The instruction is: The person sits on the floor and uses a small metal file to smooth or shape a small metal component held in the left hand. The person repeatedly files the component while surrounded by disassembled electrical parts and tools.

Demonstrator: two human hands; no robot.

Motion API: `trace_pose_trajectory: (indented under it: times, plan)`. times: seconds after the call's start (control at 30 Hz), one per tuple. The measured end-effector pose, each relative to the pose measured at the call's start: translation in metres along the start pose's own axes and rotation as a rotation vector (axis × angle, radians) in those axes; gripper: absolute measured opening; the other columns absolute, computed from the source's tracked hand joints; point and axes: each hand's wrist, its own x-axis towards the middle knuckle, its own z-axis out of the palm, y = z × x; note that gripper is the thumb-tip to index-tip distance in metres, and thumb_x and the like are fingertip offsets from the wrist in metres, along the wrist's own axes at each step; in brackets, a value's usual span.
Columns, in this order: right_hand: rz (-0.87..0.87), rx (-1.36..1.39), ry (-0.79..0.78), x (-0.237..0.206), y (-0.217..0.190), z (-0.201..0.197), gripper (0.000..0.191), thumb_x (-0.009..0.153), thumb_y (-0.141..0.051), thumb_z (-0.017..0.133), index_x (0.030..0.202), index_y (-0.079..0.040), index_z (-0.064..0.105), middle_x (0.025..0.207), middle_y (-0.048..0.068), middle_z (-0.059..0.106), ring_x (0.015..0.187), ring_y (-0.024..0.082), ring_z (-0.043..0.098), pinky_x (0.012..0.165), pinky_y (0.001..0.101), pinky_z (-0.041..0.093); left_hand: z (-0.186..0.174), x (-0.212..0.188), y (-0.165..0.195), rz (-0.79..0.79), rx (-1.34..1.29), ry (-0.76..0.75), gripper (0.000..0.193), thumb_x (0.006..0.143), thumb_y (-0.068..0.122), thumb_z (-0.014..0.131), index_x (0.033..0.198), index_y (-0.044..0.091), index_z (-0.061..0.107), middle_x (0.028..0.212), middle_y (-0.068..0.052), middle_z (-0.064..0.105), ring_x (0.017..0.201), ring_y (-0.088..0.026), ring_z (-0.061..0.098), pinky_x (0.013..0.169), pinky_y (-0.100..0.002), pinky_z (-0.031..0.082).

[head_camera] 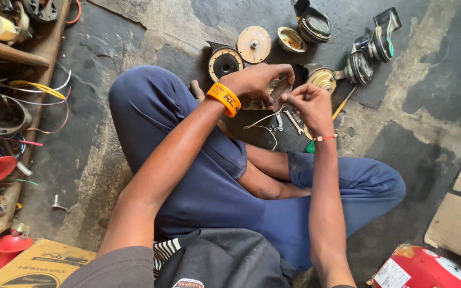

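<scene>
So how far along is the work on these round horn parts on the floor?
Done: several round units lie opened up on the floor, with a disc apart. In hand: left hand and right hand pinch a small part trailing thin wires. Left: spanners lie below; nothing looks reassembled.

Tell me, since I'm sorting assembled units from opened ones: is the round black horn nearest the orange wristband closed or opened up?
Opened up: the round black horn faces upward showing its dark inner cavity, with no cover on it.

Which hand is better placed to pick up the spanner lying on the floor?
Probably the right hand: the spanner lies just beneath it, while the left hand sits farther away, gripping the small part.
</scene>
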Motion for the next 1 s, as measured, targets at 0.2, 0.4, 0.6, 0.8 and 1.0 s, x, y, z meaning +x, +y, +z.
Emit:
trace_pose_trajectory:
  times: [0.2,0.4,0.6,0.8,1.0]
  plan:
    - [0.074,0.052,-0.113,0.0036,-0.003,-0.0005,0.017,0.085,-0.007,0.085,0.084,-0.002,0.069,0.069,0.0,0.067,0.053,0.003,0.053,0.047,0.0176,0.037,-0.0026,-0.0012,0.0014,-0.044,-0.012,-0.019,0.075,0.054,0.011,0.093,0.12,0.013,0.058,0.114,-0.009,0.072,0.111,-0.03,0.069,0.091,-0.041,0.054]
    - [0.015,0.139,-0.018,0.0035,-0.0016,0.0041,0.019,0.089,-0.008,0.085,0.084,-0.002,0.067,0.072,0.0,0.068,0.056,0.003,0.054,0.049,0.0179,0.039,-0.0017,-0.004,-0.0009,-0.051,-0.047,-0.022,0.075,0.053,0.011,0.092,0.12,0.013,0.058,0.115,-0.008,0.072,0.111,-0.028,0.069,0.09,-0.04,0.056]
    - [0.015,0.183,0.02,0.0037,-0.0013,0.0059,0.015,0.09,-0.008,0.083,0.087,-0.002,0.069,0.075,0.001,0.07,0.057,0.003,0.057,0.052,0.0175,0.042,-0.0014,-0.004,-0.0019,-0.036,-0.015,-0.024,0.075,0.053,0.011,0.094,0.119,0.013,0.058,0.116,-0.009,0.072,0.113,-0.029,0.068,0.091,-0.04,0.055]
    - [0.019,0.172,0.025,0.0018,0.0021,0.0063,0.012,0.092,-0.007,0.081,0.091,0.0,0.072,0.075,-0.001,0.067,0.059,0.003,0.056,0.053,0.0166,0.041,-0.0035,-0.0033,-0.0027,-0.011,0.01,-0.016,0.069,0.06,0.019,0.094,0.12,0.013,0.058,0.113,-0.011,0.073,0.11,-0.031,0.069,0.089,-0.042,0.054]
    - [0.134,0.257,-0.013,-0.0003,0.001,0.0019,0.008,0.093,-0.009,0.077,0.095,-0.002,0.073,0.077,-0.001,0.068,0.064,0.004,0.06,0.057,0.0159,0.045,0.0005,-0.0025,-0.0018,-0.044,0.012,-0.002,0.064,0.065,0.022,0.091,0.119,0.013,0.058,0.106,-0.011,0.074,0.103,-0.031,0.072,0.086,-0.042,0.055]
